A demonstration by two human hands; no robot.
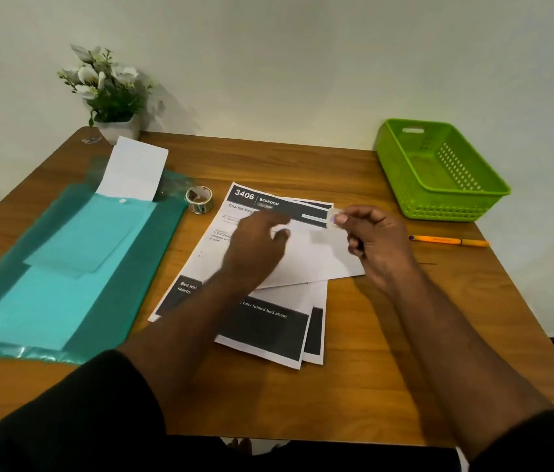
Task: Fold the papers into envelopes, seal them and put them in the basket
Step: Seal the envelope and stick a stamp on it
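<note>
On the tabletop point(370, 335) a folded white envelope point(316, 257) lies across a small stack of printed papers point(268, 321), right in front of the person. The right hand point(377, 240) pinches a short strip of clear tape point(335, 218) between thumb and forefinger, held just above the envelope's upper edge. The left hand point(258, 247) rests over the envelope's left part; it is blurred, and I cannot tell whether its fingers press flat or curl. The tape roll point(199, 199) sits just left of the papers. The green basket point(404, 172) waits at the far right corner, nothing visible in it.

That paper looks light and thin, likely to slide or spring open, so it wants holding flat near the flap while the tape goes on. The tape will cling to fingers; best kept by its very end.
</note>
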